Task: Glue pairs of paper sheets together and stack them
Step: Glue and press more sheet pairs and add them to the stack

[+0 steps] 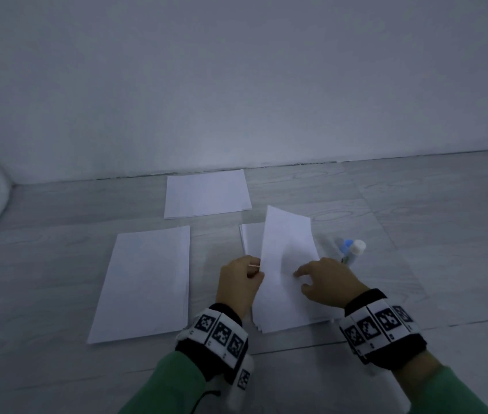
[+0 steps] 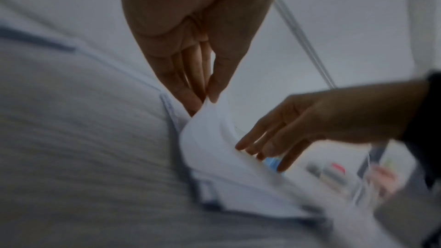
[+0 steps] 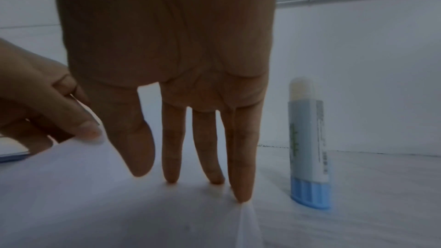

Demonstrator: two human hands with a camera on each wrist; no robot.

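Observation:
A white top sheet [image 1: 287, 252] curls up off the right paper stack [image 1: 281, 318] on the floor. My left hand [image 1: 242, 277] pinches the sheet's left edge between thumb and fingers [image 2: 210, 90]. My right hand [image 1: 323, 279] lies over the sheet with straight fingers, and its fingertips [image 3: 241, 193] press down on the paper [image 3: 95, 195]. An uncapped blue and white glue stick [image 1: 353, 249] stands upright just right of the stack, close beside my right hand; the right wrist view shows this glue stick [image 3: 307, 148] too.
A second white paper stack [image 1: 147, 282] lies to the left of my hands. A third stack [image 1: 207, 194] lies farther back near the wall. Grey wood-pattern floor [image 1: 430, 234] surrounds them, and a white wall rises behind.

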